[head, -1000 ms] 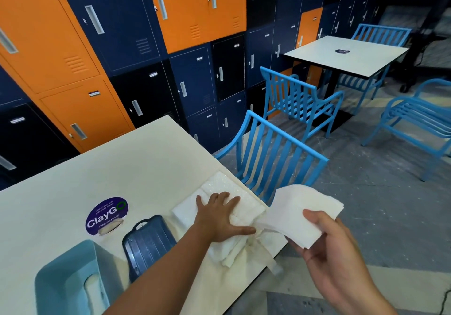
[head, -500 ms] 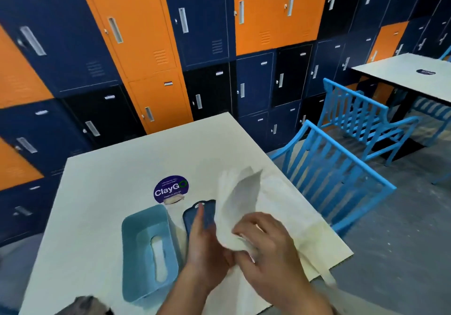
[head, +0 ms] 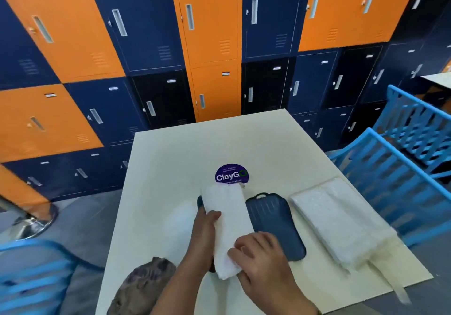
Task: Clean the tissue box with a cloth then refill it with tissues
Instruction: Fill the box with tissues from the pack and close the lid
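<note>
A white stack of tissues (head: 227, 222) is held lengthwise between both hands, low over the table's middle. My left hand (head: 205, 234) grips its left side with the thumb on top. My right hand (head: 263, 263) grips its near end. The tissue box (head: 199, 202) is almost wholly hidden under the stack; only a blue edge and a pale blur show to the left. Its dark blue ribbed lid (head: 275, 224) lies flat on the table just right of the stack. A crumpled grey-purple cloth (head: 144, 288) sits at the table's near left edge.
A plastic-wrapped pack of tissues (head: 336, 222) lies on the right side of the cream table (head: 183, 148). A round ClayGo sticker (head: 231, 173) is behind the stack. Blue slatted chairs (head: 395, 183) stand to the right and near left. Lockers fill the wall behind.
My view has swung left onto the table. Both hands brought the tissue stack from the pack at the right over to the box, which the stack now covers. The pack lies free.
</note>
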